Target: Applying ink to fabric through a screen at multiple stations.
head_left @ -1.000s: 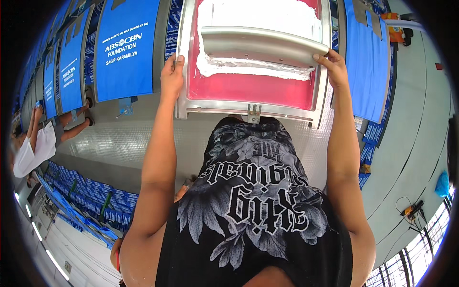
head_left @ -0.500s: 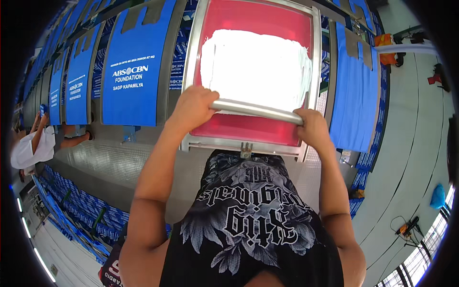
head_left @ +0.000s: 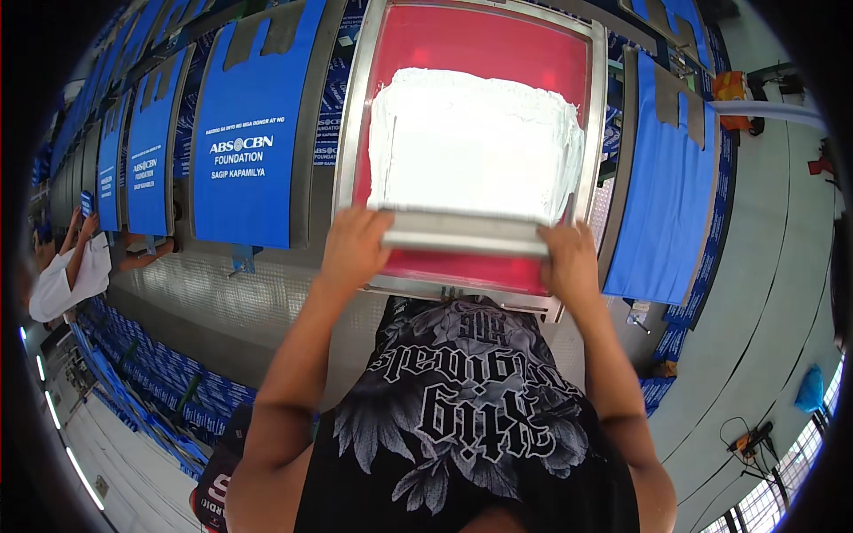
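Observation:
My left hand (head_left: 355,250) grips the left end of a silver metal squeegee bar (head_left: 462,229), and my right hand (head_left: 569,258) grips its other end, fingers curled over it. The bar lies crosswise on a red screen (head_left: 480,40) in a silver frame (head_left: 597,80), low on the screen. Above the bar, a thick, ragged-edged patch of white paste (head_left: 471,142) covers the middle of the screen. Red shows around the paste and below the bar. The frame's near edge is just in front of my black printed top.
Printed blue cloth panels (head_left: 244,107) hang over grey boards at left; a creased blue one (head_left: 657,178) is right. A person in white (head_left: 71,280) works at far left, another person (head_left: 213,484) is lower left. Cables and a tool (head_left: 746,444) lie on the pale surface at right.
A second ago my hands were at the frame's sides; both now grip the squeegee, which has come down toward me across the screen, slightly further than half a second ago.

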Action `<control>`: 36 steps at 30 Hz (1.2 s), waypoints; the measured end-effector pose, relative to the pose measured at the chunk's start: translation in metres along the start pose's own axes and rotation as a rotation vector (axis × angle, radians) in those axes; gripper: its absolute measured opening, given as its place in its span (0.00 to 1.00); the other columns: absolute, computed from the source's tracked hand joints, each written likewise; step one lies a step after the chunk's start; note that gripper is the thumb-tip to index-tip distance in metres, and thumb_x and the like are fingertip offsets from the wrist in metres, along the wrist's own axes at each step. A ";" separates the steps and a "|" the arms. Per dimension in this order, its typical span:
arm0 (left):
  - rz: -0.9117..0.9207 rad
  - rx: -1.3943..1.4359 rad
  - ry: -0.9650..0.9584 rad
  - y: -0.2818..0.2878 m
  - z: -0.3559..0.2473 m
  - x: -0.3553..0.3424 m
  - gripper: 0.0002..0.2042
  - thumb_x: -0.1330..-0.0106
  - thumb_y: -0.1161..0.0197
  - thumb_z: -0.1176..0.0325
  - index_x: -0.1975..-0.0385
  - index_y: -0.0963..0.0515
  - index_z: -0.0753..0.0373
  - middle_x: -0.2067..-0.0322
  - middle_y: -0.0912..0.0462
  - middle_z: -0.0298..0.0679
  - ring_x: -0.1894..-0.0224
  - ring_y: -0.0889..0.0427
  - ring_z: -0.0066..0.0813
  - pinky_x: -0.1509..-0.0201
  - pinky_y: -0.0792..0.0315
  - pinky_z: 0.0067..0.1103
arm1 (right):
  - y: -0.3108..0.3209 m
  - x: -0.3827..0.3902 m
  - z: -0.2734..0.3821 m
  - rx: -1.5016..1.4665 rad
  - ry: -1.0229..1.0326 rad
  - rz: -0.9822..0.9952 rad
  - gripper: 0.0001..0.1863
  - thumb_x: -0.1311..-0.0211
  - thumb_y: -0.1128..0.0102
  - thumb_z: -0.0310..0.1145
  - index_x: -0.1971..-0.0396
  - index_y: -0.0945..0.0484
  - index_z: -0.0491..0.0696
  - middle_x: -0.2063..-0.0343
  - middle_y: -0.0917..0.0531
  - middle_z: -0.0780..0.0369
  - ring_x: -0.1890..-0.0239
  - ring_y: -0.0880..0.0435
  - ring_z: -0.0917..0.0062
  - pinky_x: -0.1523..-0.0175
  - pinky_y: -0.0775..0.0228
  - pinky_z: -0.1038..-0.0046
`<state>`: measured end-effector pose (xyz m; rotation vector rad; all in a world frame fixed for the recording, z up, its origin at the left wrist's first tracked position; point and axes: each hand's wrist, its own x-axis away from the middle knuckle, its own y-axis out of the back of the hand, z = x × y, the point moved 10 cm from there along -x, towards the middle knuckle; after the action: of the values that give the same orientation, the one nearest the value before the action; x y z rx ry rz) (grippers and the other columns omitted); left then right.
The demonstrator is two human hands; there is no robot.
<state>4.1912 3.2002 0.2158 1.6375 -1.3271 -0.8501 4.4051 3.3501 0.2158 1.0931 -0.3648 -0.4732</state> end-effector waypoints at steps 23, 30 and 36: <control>-0.021 0.015 0.138 -0.013 0.031 -0.057 0.15 0.60 0.37 0.75 0.67 0.20 0.61 0.72 0.19 0.46 0.66 0.22 0.46 0.57 0.31 0.37 | -0.015 -0.047 -0.036 0.143 -0.088 0.060 0.18 0.60 0.46 0.21 0.64 0.20 0.50 0.72 0.19 0.58 0.64 0.21 0.64 0.36 0.47 0.55; 0.077 0.059 0.149 0.018 0.056 -0.169 0.17 0.52 0.31 0.58 0.67 0.20 0.62 0.68 0.18 0.47 0.63 0.20 0.43 0.58 0.28 0.32 | 0.028 -0.143 -0.067 0.224 -0.093 0.086 0.16 0.58 0.45 0.25 0.65 0.19 0.52 0.76 0.18 0.55 0.68 0.19 0.62 0.54 0.32 0.61; 0.025 0.121 0.036 -0.027 0.006 0.007 0.17 0.61 0.38 0.76 0.65 0.21 0.62 0.65 0.20 0.43 0.58 0.24 0.42 0.51 0.34 0.35 | -0.016 0.021 -0.007 0.047 -0.192 0.124 0.21 0.64 0.45 0.20 0.63 0.21 0.50 0.70 0.18 0.60 0.60 0.22 0.67 0.35 0.50 0.52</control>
<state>4.1984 3.1950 0.1893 1.7176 -1.3942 -0.7339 4.4234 3.3385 0.1995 1.0663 -0.6110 -0.4624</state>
